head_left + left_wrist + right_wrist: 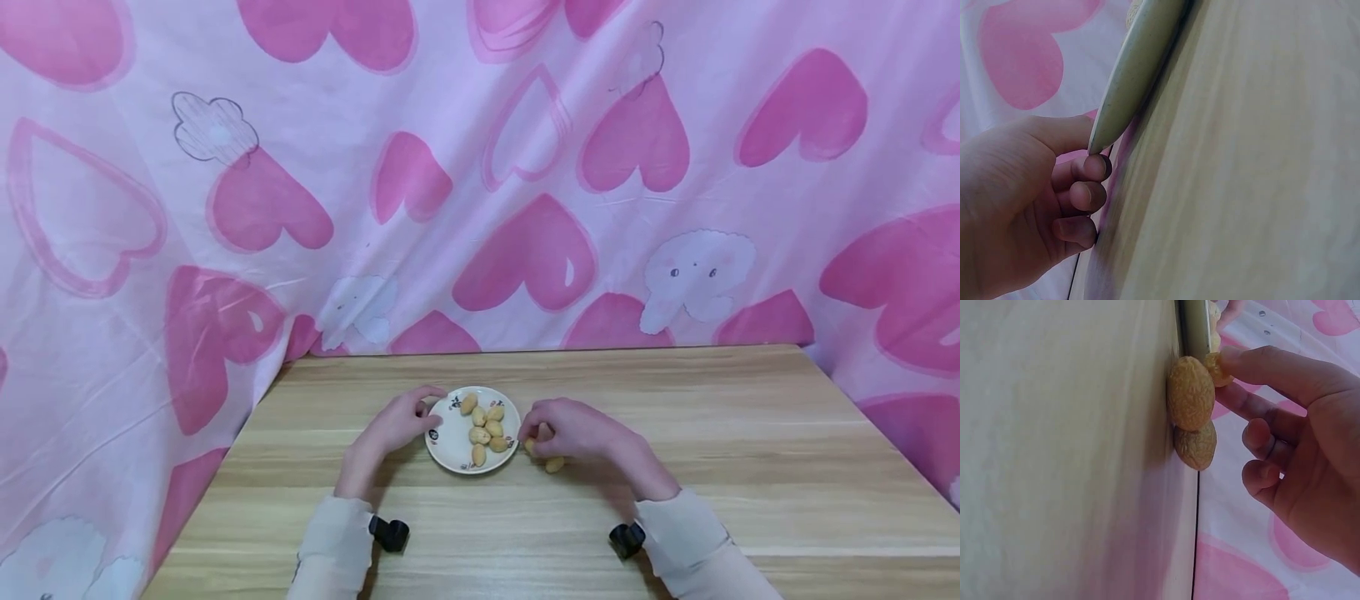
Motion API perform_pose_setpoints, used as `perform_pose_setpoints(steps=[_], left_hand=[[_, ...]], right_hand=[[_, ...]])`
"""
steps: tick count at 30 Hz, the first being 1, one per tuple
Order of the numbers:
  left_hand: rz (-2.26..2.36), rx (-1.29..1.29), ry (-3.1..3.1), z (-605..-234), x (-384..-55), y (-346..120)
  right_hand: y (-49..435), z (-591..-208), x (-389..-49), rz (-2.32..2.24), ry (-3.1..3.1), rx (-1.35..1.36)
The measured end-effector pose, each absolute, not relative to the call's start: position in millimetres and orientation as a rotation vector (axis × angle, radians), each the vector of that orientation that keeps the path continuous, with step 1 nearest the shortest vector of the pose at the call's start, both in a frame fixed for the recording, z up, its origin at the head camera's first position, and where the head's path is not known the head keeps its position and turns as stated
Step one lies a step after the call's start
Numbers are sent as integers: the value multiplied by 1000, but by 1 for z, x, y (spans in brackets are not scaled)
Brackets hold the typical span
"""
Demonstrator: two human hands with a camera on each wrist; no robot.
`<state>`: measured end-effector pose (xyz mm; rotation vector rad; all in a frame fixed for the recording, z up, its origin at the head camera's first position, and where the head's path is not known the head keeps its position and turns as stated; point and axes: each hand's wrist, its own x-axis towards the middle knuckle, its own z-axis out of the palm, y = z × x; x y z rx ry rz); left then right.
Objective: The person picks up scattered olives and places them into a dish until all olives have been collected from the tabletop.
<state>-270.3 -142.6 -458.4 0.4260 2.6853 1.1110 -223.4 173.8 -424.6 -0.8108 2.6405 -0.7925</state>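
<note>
A round white plate [447, 446] with small printed figures lies on the table, with several dried dates [480, 436], tan and oval, on it. My left hand [395, 422] pinches its left rim between thumb and fingers. Just off the right rim, my right hand [576, 428] holds a dried date [1217, 369] between thumb and index finger; the other fingers are bent and hold nothing. Two more wrinkled dates lie on the table near that hand in the right wrist view, a larger-looking date [1190, 394] touching a darker date [1196, 445].
The wood-grain table [510, 533] ends at a pink cloth [420, 275] printed with hearts, which hangs behind it and on both sides. Black wrist cameras are strapped over both sleeves, one on the left [389, 533], the other on the right [627, 540].
</note>
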Motion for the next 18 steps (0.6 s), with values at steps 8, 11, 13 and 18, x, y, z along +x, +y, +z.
perform_pose_setpoints(steps=[8,11,13,18], left_hand=[[1123,464,2679,-459,-272,-140],[1122,460,2679,-459,-272,-140],[1126,457,2682,-459,-271,-140],[1131,455,2686,-461,-271,-143]], right_hand=[[166,-424,-221,-753,2674,-876],[163,-424,-222,-730,2689,-913],[161,-424,-222,-728,2689,-928],[155,-424,-222,-720,2691,-984]])
